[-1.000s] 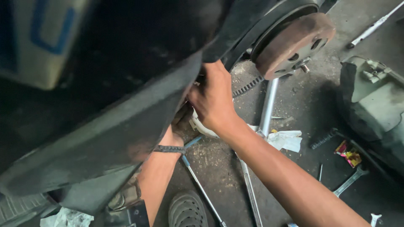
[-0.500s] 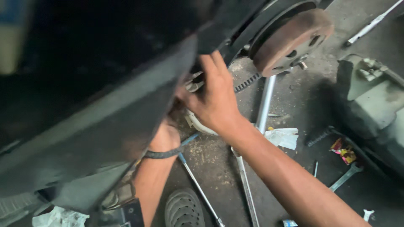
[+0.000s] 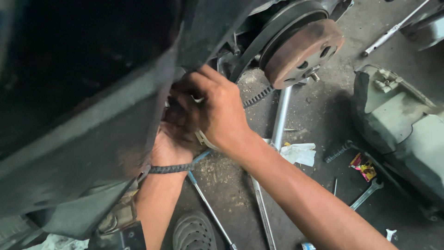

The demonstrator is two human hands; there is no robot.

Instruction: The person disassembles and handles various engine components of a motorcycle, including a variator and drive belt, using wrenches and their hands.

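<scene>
Grimy grey concrete floor (image 3: 323, 115), oil-stained and gritty, strewn with a wrench (image 3: 366, 194), crumpled paper scrap (image 3: 299, 153), small colourful wrapper (image 3: 363, 167), dim daylight

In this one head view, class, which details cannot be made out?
- What the left hand grips: hidden behind the dark body panel and the right hand.
- Right hand's fingertips: tucked behind the panel.
- Toothed belt: mostly hidden behind the rusty round drum.
- Spanner: too small for detail.
</scene>
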